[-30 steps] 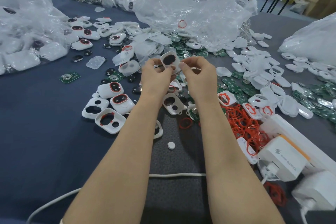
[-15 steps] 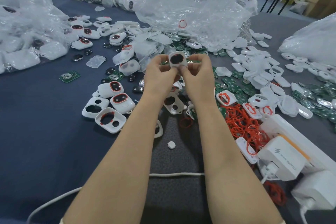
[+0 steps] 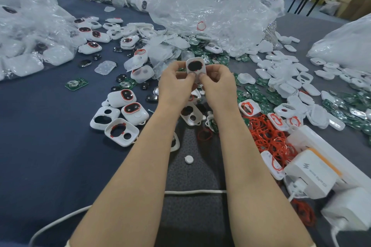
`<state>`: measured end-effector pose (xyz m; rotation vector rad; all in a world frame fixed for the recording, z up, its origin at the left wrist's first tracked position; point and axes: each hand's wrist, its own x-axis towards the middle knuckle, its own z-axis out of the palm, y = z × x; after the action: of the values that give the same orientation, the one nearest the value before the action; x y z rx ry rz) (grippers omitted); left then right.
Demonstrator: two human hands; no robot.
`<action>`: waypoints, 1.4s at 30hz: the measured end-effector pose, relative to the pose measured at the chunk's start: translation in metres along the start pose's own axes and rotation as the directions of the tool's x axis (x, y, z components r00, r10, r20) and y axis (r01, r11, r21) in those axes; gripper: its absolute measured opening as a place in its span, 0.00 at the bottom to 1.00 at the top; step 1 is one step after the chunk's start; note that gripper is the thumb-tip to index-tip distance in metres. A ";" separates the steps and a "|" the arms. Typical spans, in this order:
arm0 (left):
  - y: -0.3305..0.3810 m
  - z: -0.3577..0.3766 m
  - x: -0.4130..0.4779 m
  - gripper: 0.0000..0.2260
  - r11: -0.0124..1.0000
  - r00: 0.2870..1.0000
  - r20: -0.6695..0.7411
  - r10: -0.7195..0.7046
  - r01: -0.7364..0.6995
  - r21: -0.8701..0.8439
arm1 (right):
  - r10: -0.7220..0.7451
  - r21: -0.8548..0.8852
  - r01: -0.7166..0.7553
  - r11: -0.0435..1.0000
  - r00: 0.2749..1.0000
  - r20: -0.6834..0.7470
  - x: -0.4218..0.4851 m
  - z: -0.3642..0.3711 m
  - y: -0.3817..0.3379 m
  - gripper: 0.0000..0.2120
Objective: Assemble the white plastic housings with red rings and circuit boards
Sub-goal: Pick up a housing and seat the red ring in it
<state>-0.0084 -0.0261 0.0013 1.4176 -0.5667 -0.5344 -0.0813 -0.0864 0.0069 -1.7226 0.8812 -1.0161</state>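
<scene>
A white plastic housing (image 3: 195, 66) with a dark oval window and a red rim is held upright above the table's middle. My left hand (image 3: 176, 84) and my right hand (image 3: 217, 84) both pinch its lower half, thumbs pressed side by side on its face. Empty and ringed housings (image 3: 120, 131) lie at the left of my arms. A heap of red rings (image 3: 269, 138) lies at the right. Green circuit boards (image 3: 259, 95) are scattered behind it, and one lone board (image 3: 76, 83) lies at the left.
Crumpled clear plastic bags (image 3: 210, 12) pile up at the back, left and right. White chargers on a power strip (image 3: 313, 172) stand at the lower right, with a white cable (image 3: 192, 192) running under my forearms. A small white button (image 3: 189, 159) lies between my arms.
My hands came together on the housing: the right hand, apart from it a second ago, now pinches it too. The housing turned upright, facing me, centred between both thumbs.
</scene>
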 end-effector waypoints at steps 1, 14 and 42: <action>0.000 0.000 0.000 0.07 1.000 1.000 -0.002 0.001 -0.001 0.004 | 0.002 -0.003 -0.002 1.000 1.000 -0.001 0.000 0.000 0.000 0.05; 0.000 -0.005 0.006 0.08 0.999 0.997 -0.064 -0.036 0.033 -0.043 | 0.028 -0.052 -0.026 0.998 0.999 0.036 0.001 -0.009 -0.007 0.02; 0.008 -0.017 0.013 0.11 0.902 0.929 -0.324 -0.180 0.024 -0.432 | -0.049 -0.641 0.152 0.752 0.983 0.175 -0.006 0.016 0.001 0.16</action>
<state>0.0126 -0.0207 0.0089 1.0936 -0.0697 -0.4361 -0.0698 -0.0757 0.0002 -2.4250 1.1413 -0.6561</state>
